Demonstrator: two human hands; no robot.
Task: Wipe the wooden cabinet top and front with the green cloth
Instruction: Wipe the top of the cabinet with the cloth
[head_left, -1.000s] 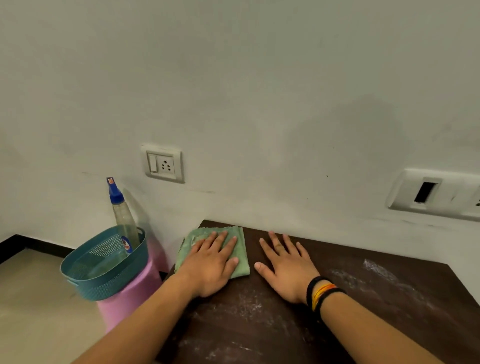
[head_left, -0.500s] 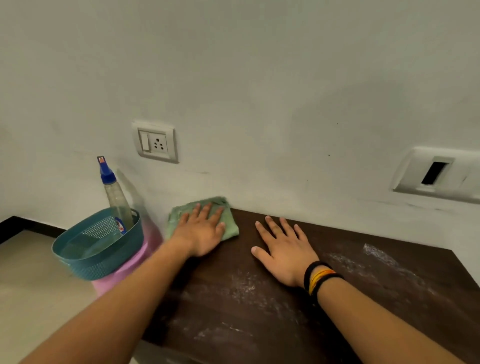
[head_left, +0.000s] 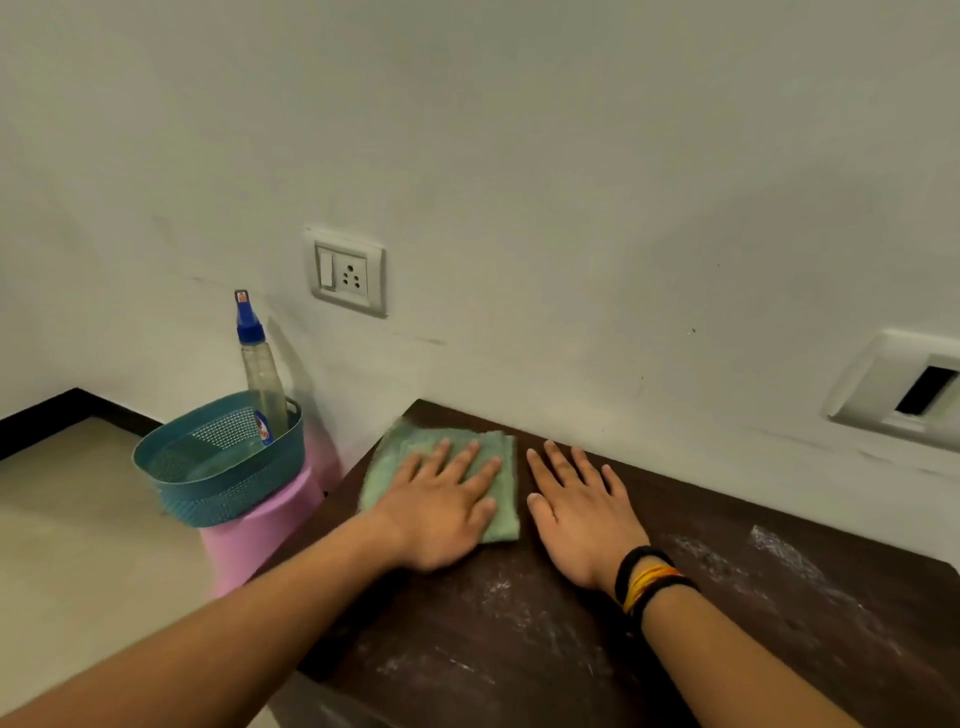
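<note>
At the back-left corner of the cabinet top (head_left: 675, 649), my left hand (head_left: 441, 512) lies flat on the green cloth (head_left: 415, 447), palm down, fingers spread wide, pressing not pinching, so there's no real grip on it, just weight. Right hand (head_left: 584, 514) is flat & bare on the wood just beside the cloth's right edge, fingers open, holding nothing; black and orange bands (head_left: 649, 579) sit on that wrist.

Risks as I read them: cloth sits close to the left edge w/ its near-left corner about at the lip. A stroke pushed leftward could slide it off toward the pink stool (head_left: 270, 525) and the teal basket (head_left: 218, 462) w/ the spray bottle (head_left: 262, 374) standing in it. Since I'm only pressing, a fast pull could also let the folds bunch or slip out from under the palm. White dusty streaks cover the wood near me & to the right; dragging the bare right hand through them would smear rather than clean. Wall socket (head_left: 348, 273) is well above the surface, prob no issue.

Cloth itself: pale green, soft, folded into a rough square of several layers, edges slightly uneven at the right side, lying flat against the dark brown top, near the wall. Looks dry from here but can't tell for sure. Cabinet front isn't in view, so I judge that part not yet done, w/ most of the top dusty too.
</note>
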